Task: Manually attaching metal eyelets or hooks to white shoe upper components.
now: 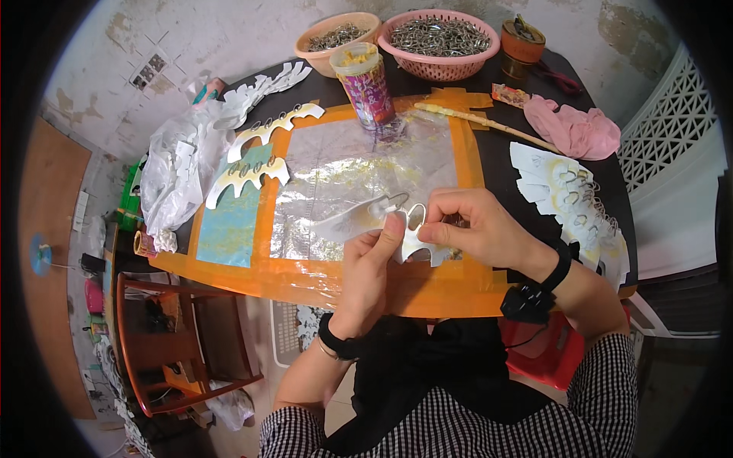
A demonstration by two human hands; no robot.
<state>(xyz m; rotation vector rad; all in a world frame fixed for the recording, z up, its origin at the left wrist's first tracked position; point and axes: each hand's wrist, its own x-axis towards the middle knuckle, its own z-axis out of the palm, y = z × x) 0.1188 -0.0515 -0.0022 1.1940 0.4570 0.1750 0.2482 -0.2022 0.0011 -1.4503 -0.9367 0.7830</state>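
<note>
Over the middle of the table my left hand point(365, 271) is closed on a white scalloped strip point(343, 223), thumb on top. Two metal oval rings stand at the strip's upper edge, one a plain ring point(416, 214) right between my hands. My right hand point(477, 225) pinches the strip's tabs just right of that ring; what lies under its fingertips is partly hidden. To the left lie two similar white strips with rings, an upper strip point(263, 136) and a lower strip point(248, 177). A heap of ringed white pieces point(569, 195) sits at the right edge.
At the back stand a pink basket of metal rings point(440, 69), an orange bowl of rings point(313, 43) and a purple cup with yellow paste point(366, 91). A yellow-smeared stick point(489, 122) points toward a pink cloth point(573, 128). A plastic bag point(168, 198) holds white pieces.
</note>
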